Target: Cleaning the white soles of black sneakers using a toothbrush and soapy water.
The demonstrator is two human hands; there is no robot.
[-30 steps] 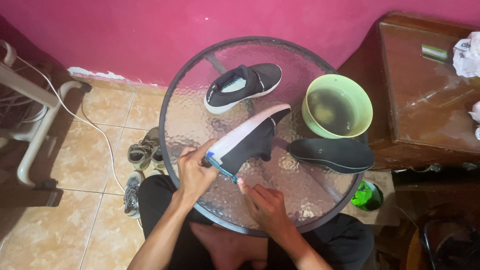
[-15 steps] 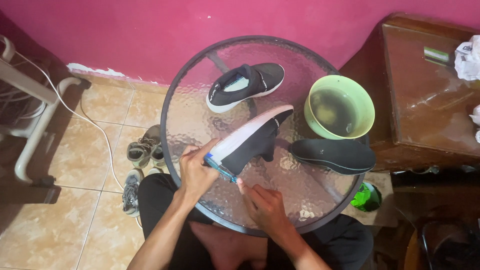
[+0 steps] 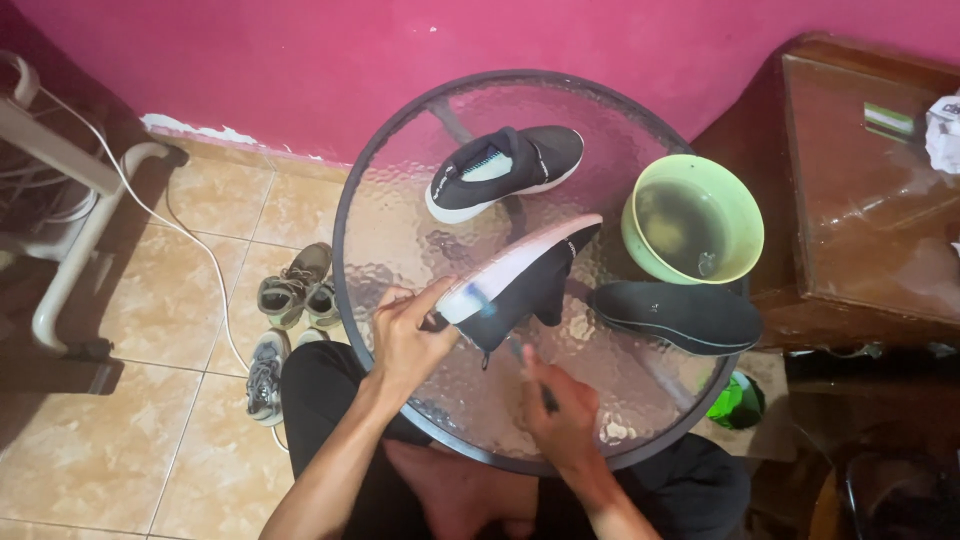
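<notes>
Compared with half a second before, little has shifted: the left hand [image 3: 405, 335] still clamps the same black slip-on shoe with a white rubber sole [image 3: 520, 280], tilted on its side with the sole turned up and toward the wall, while the right hand [image 3: 560, 415] has slid slightly lower, nearer the table's near edge. The left hand is curled closed around the shoe's near end, thumb and fingers pressing the smooth pale sole, with the dark knit upper hanging below it. The right hand is closed around a thin dark handle of a brush [image 3: 535, 380], whose working end is hidden against the shoe's fabric; what kind of head it has cannot be told. The shoe rests near the middle of the round table with a dimpled, frosted glass top and dark metal rim [image 3: 400, 200]. Farther back on the glass lies the matching black shoe with a white sole [image 3: 505, 170], upright, its pale lining showing. To the right stands a light green, round plastic bowl holding murky water [image 3: 692, 218], and just in front of it lies a flat black foam insole [image 3: 680, 315]. Worn grey sneakers [image 3: 290, 295] sit on the glossy beige floor tiles [image 3: 120, 430] left of the table.
</notes>
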